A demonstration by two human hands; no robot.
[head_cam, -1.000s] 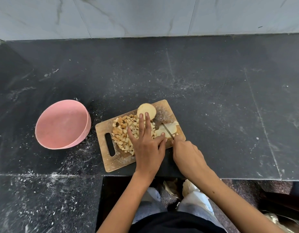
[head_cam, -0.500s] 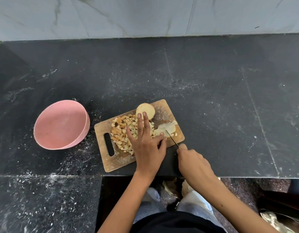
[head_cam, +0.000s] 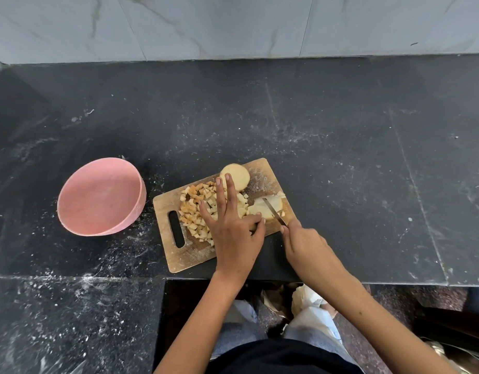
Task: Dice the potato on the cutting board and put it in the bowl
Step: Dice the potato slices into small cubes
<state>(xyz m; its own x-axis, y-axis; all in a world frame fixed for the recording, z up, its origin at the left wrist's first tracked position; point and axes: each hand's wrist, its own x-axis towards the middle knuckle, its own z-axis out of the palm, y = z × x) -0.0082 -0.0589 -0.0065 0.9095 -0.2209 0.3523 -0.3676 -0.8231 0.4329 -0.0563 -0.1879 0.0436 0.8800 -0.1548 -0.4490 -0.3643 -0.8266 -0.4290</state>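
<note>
A wooden cutting board (head_cam: 176, 252) lies near the counter's front edge. A pile of potato dice (head_cam: 195, 209) covers its middle, and a round potato half (head_cam: 237, 175) sits at its far edge. My left hand (head_cam: 233, 228) lies over the dice, thumb and index finger pinching a pale potato slice (head_cam: 262, 207) while the other fingers stretch straight. My right hand (head_cam: 305, 247) grips a knife (head_cam: 274, 211) whose blade rests across that slice. The pink bowl (head_cam: 101, 197) stands left of the board, with nothing inside.
The black stone counter (head_cam: 341, 157) is dusted with white specks. A marble wall (head_cam: 233, 25) runs along the back. The counter's front edge lies just below the board, with my legs and the floor beneath.
The knife was drawn back toward me off the slice half a second ago; now its blade is forward on the slice again. My left hand has stayed on the potato.
</note>
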